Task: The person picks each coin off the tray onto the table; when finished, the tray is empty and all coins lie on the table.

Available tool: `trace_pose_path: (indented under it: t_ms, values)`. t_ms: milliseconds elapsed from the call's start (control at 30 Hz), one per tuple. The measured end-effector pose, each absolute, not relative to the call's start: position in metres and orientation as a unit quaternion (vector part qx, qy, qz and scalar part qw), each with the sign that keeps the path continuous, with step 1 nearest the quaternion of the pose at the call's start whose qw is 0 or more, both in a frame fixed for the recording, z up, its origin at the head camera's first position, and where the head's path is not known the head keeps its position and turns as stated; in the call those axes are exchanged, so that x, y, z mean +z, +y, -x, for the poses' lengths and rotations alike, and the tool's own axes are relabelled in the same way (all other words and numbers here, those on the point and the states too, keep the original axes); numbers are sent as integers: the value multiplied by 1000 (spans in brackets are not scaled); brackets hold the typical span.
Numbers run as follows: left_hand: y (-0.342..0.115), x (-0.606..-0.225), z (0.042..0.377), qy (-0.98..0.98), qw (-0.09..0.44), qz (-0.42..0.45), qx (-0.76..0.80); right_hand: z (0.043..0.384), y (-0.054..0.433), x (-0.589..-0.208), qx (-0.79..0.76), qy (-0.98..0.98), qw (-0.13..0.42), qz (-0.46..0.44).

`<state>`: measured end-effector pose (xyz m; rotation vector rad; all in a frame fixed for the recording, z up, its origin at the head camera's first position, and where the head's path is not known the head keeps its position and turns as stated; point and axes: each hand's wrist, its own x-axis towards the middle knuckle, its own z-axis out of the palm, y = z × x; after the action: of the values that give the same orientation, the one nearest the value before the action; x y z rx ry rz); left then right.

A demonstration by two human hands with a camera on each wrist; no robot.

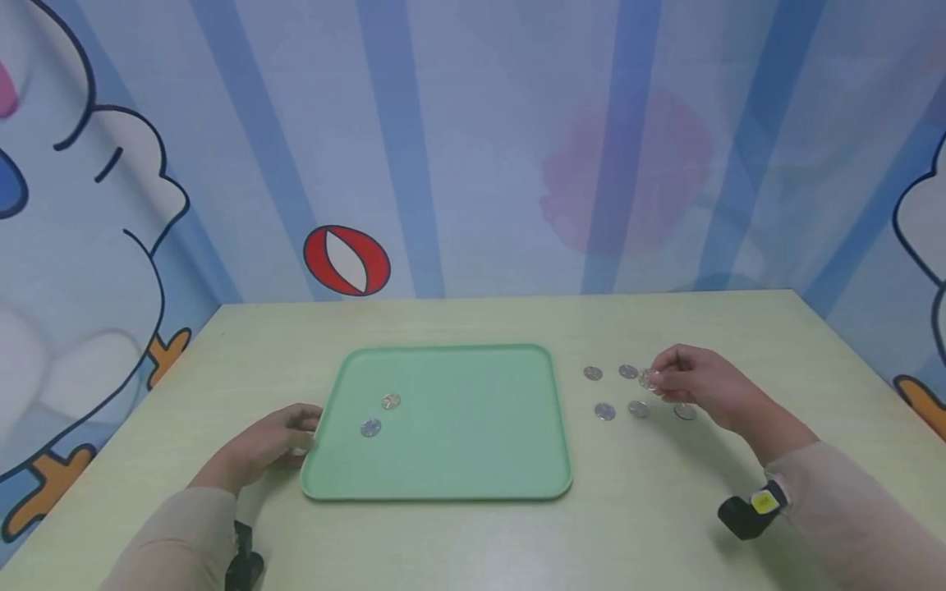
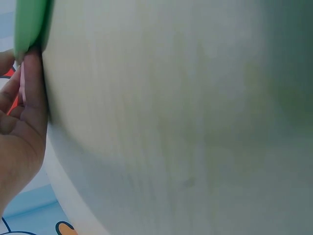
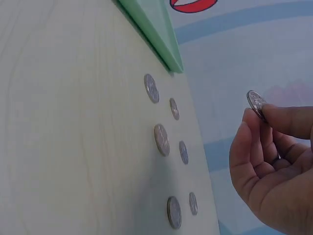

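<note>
My right hand (image 1: 698,379) pinches a silver coin (image 3: 256,104) between thumb and fingertips, above the table right of the tray. Below and around that hand lie several coins (image 1: 604,411) in two loose rows; the right wrist view shows them flat on the table, and one is mostly behind the hand in the head view. My left hand (image 1: 272,439) holds the left edge of a light green tray (image 1: 473,443), with fingertips at its rim (image 2: 30,24). Inside the tray, toward its left, rest two coins, one silvery (image 1: 370,428) and one more golden (image 1: 391,401).
The pale wooden table (image 1: 443,542) reaches back to a blue striped cloth backdrop (image 1: 488,164) with cartoon figures. Dark wrist cameras (image 1: 750,515) sit below both sleeves.
</note>
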<state>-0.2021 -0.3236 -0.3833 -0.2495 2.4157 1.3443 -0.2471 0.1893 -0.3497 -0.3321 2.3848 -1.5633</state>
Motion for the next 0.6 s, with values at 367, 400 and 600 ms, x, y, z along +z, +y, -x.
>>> trace_pose_path:
  t_ms: [367, 400, 600]
  values:
    - [-324, -384, 202, 857, 179, 86, 476, 243, 235, -363, -537, 831, 116, 90]
    - [-324, -384, 202, 857, 177, 84, 477, 243, 238, -364, -534, 833, 113, 89]
    - [-325, -384, 201, 856, 174, 77, 480, 244, 252, -370, -511, 850, 102, 70]
